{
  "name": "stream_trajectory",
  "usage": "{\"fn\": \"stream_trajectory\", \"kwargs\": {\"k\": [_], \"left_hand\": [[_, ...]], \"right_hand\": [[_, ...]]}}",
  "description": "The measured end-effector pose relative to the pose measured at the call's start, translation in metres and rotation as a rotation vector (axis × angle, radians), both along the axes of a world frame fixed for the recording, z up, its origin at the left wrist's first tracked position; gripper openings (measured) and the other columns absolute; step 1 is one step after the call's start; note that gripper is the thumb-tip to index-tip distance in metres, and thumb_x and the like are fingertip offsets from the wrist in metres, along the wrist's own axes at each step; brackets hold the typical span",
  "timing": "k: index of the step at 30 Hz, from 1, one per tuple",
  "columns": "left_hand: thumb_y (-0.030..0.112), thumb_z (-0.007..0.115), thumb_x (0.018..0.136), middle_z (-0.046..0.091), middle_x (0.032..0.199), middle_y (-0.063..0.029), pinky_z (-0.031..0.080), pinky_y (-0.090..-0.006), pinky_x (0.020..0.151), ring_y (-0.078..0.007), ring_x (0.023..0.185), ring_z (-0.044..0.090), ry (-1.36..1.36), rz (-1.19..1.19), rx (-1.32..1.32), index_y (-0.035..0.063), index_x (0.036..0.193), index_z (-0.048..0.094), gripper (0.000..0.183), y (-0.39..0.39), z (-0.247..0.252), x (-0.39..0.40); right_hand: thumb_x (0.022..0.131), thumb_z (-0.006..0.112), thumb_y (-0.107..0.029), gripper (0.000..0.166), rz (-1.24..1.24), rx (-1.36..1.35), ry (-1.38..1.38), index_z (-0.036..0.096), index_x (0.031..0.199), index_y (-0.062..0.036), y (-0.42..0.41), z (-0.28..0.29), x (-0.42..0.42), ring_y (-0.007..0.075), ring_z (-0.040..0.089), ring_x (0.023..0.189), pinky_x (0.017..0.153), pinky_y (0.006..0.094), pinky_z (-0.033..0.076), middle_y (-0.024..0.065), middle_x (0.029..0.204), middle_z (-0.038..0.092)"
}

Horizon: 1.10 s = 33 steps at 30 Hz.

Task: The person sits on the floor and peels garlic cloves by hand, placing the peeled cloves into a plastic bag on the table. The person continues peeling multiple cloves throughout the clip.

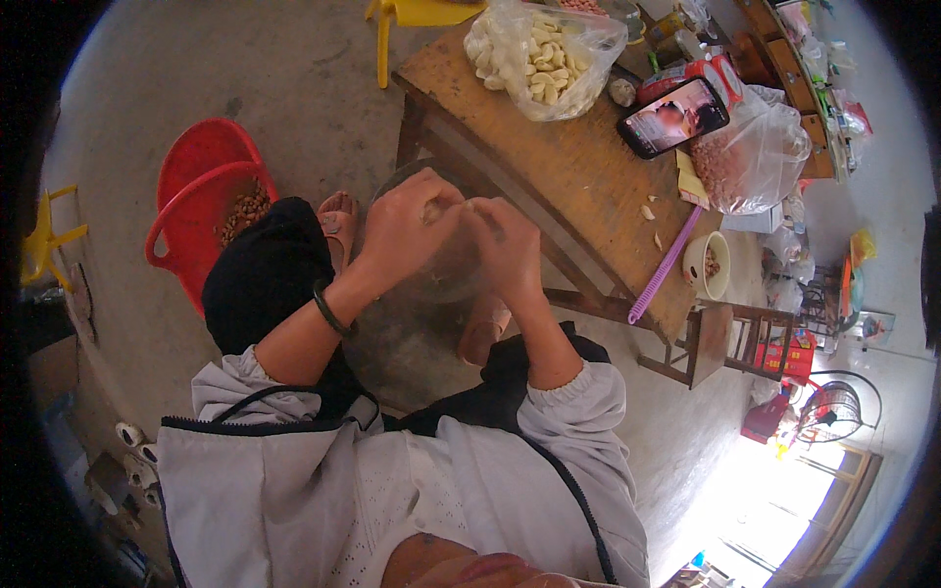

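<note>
My left hand (pixel 415 220) and my right hand (pixel 506 239) meet at their fingertips in front of me. A small pale piece shows between the fingertips; its kind is too small to tell. Another pale object is partly visible in the curled fingers of my left hand. Below my hands, near the floor between my feet, is a round transparent basin (pixel 434 275), partly hidden by my hands. A red plastic basket (pixel 192 158) with brown nuts or seeds stands beside my left leg.
On the wooden table (pixel 551 162) are a plastic bag of pale pieces (pixel 548 66), a smartphone (pixel 675 117), a bag of pinkish nuts or seeds (pixel 735 158), a purple rod (pixel 665 264) and a small bowl (pixel 695 264). The table edge lies close beside my right hand.
</note>
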<state>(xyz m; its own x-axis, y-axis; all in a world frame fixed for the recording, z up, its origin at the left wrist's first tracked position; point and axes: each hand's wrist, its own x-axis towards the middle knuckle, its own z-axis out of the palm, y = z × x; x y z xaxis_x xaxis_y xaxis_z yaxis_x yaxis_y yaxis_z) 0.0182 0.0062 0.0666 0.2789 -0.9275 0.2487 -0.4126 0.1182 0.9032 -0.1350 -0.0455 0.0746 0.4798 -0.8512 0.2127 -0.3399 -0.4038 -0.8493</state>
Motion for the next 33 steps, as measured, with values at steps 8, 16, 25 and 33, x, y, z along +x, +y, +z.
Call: {"fn": "stream_trajectory", "kwargs": {"k": [8, 16, 25, 33], "left_hand": [[0.004, 0.065, 0.079, 0.058, 0.08, -0.0101, 0.045, -0.031, 0.068, -0.0228, 0.074, 0.058, -0.003, -0.018, 0.01, 0.0001, 0.084, 0.06, 0.009, 0.0, -0.003, 0.001], [0.004, 0.065, 0.079, 0.06, 0.081, -0.0082, 0.045, -0.0291, 0.068, -0.0159, 0.075, 0.057, 0.047, -0.02, 0.05, 0.0005, 0.086, 0.06, 0.009, 0.0, -0.004, 0.002], [0.007, 0.064, 0.082, 0.058, 0.071, 0.0004, 0.042, -0.0224, 0.058, -0.0039, 0.068, 0.051, 0.228, -0.033, 0.145, 0.0015, 0.085, 0.059, 0.008, -0.001, -0.01, 0.001], [0.007, 0.064, 0.083, 0.054, 0.071, 0.004, 0.038, -0.0201, 0.055, -0.0019, 0.066, 0.047, 0.258, -0.02, 0.128, 0.0017, 0.085, 0.058, 0.008, -0.001, -0.014, -0.002]], "right_hand": [[0.085, 0.065, -0.007, 0.013, 0.022, 0.01, 0.012, 0.065, 0.096, 0.0, 0.0, 0.002, -0.002, 0.0263, 0.062, 0.071, 0.066, 0.0314, 0.049, 0.0129, 0.082, 0.063], [0.085, 0.066, -0.006, 0.012, 0.05, 0.039, 0.008, 0.066, 0.096, -0.0005, 0.0, 0.004, -0.002, 0.0253, 0.063, 0.073, 0.067, 0.031, 0.049, 0.0127, 0.083, 0.064], [0.086, 0.067, -0.008, 0.016, 0.038, 0.001, -0.035, 0.065, 0.101, -0.0013, 0.002, 0.002, 0.001, 0.0209, 0.066, 0.076, 0.069, 0.0288, 0.051, 0.0115, 0.088, 0.068], [0.083, 0.071, -0.009, 0.019, -0.073, -0.112, 0.052, 0.063, 0.1, -0.0046, 0.01, 0.0, 0.007, 0.021, 0.067, 0.071, 0.064, 0.0301, 0.053, 0.0094, 0.084, 0.066]]}}
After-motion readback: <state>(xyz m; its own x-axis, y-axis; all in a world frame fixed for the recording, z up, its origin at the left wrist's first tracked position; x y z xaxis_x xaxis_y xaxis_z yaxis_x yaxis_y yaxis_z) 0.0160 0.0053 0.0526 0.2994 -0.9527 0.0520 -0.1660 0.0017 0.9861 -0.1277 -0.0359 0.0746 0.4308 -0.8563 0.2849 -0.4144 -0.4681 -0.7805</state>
